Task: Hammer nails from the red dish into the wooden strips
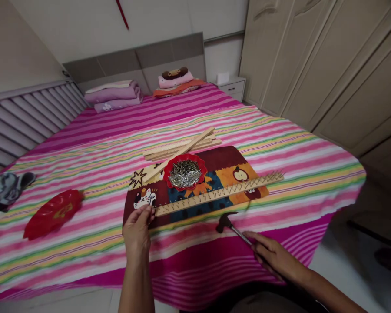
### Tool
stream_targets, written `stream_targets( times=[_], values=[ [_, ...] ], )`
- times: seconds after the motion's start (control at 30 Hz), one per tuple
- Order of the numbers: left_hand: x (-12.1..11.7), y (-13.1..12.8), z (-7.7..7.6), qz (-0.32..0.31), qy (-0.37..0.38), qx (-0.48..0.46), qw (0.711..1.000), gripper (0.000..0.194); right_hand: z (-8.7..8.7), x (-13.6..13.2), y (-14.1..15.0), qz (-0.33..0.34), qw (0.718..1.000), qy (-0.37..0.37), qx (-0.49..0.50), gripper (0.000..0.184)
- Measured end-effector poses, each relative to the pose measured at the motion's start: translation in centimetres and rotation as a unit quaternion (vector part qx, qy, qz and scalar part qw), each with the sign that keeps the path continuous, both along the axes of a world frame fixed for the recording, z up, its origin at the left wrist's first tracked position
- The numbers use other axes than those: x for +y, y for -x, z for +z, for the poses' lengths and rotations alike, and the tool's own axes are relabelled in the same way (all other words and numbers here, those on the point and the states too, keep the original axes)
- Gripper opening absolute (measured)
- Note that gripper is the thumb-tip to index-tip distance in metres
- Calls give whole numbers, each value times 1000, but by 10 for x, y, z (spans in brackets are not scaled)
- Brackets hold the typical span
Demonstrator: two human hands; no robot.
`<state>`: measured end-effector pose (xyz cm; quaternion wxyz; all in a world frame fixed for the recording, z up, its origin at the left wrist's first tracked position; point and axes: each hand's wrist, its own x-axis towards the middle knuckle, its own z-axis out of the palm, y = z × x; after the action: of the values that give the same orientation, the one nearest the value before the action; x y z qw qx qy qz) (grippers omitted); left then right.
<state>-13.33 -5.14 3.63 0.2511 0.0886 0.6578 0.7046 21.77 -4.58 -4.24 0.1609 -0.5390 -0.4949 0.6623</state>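
Note:
A long wooden strip (215, 193) studded with a row of nails lies across a colourful cartoon mat (228, 163) on the striped bed. My left hand (137, 232) pinches the strip's left end, fingers closed on it. My right hand (270, 256) grips the handle of a small hammer (230, 224), whose dark head rests just below the strip. A red bowl full of nails (184, 172) sits on the mat behind the strip.
Several bare wooden strips (182, 148) lie stacked behind the bowl. An empty red dish (54, 213) rests at the left. Folded bedding (114, 95) sits at the headboard, a wardrobe (329, 65) stands at the right, and grey cloth (6, 189) lies at the far left.

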Motion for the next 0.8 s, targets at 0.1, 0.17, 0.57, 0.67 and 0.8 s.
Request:
stream_targets(
  times=[0.1, 0.17, 0.57, 0.67, 0.8],
  values=[
    [-5, 0, -22, -21, 13, 33, 999, 31, 5, -2, 1, -7, 1000, 3, -5, 65],
    [-5, 0, -32, -28, 25, 49, 998, 33, 7, -3, 2, -7, 1000, 0, -3, 66],
    [-7, -6, -32, -42, 73, 136, 987, 34, 7, -5, 2, -9, 1000, -13, -4, 63],
    [-8, -8, -31, -52, 125, 195, 971, 32, 3, -4, 1, 3, 1000, -21, -3, 64],
    [-11, -10, -34, -76, 160, 277, 945, 28, 5, -5, 3, 49, 995, -84, -10, 64]
  ],
)
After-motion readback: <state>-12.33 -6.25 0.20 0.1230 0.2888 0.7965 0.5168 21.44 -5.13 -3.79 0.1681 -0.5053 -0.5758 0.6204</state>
